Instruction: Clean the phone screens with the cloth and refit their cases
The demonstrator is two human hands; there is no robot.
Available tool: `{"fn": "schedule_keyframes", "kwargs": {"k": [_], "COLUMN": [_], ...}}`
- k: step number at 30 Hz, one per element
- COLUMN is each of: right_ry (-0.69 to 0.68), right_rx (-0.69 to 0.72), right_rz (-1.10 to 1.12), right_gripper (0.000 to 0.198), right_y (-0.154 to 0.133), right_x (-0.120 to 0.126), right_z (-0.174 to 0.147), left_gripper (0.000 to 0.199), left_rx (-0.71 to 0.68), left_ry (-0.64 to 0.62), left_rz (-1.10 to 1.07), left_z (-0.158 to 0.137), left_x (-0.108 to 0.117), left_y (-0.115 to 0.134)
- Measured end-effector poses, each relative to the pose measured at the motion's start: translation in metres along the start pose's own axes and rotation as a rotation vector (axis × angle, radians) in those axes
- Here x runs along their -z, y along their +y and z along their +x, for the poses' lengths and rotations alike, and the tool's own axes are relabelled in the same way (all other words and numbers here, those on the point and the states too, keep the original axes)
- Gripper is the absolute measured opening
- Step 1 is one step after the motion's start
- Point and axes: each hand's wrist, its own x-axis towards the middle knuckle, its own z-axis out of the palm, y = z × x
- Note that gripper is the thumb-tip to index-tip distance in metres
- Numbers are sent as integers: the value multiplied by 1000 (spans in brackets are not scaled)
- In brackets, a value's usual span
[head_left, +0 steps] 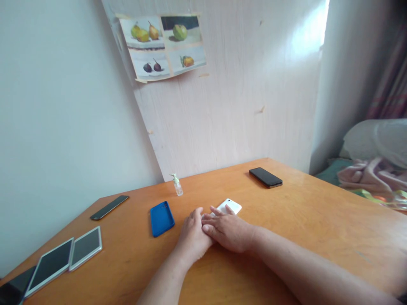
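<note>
A white phone (234, 206) lies back side up on the wooden table, its camera corner pointing away from me. My left hand (193, 235) is at its near left end, fingers bent around that end and thumb hidden. Across the phone's lower part rests my right hand (229, 231), palm down with its fingers stretched out and a little apart. Its fingertips reach to my left hand and cover much of the phone. Just left of my hands is a blue phone case (162, 219), open side up.
Behind the case stands a small clear pump bottle (177, 186). A black phone (266, 177) lies at the back right, a dark phone (110, 207) at the back left. White-framed devices (85, 248) lie at the left edge. The wall board (235, 106) borders the table's back.
</note>
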Motion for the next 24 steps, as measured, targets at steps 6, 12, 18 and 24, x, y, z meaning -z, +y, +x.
{"fn": "schedule_keyframes", "kwargs": {"k": [6,12,18,24], "right_ry": [37,38,-37,16], "right_rx": [-324,-243,-29,-458], "right_rz": [-215,-216,-221,-302], "right_gripper": [46,48,43,49], "right_y": [36,26,16,41], "right_x": [12,6,0,18], "right_z": [1,-3,-8,-7], "left_gripper": [80,72,62,45], "left_rx": [27,0,-32,-66], "left_ry": [-5,7,12,-39], "left_rz": [7,23,50,108], "left_z": [0,0,0,0], "left_x": [0,0,0,5], "left_y": [1,1,0,2]}}
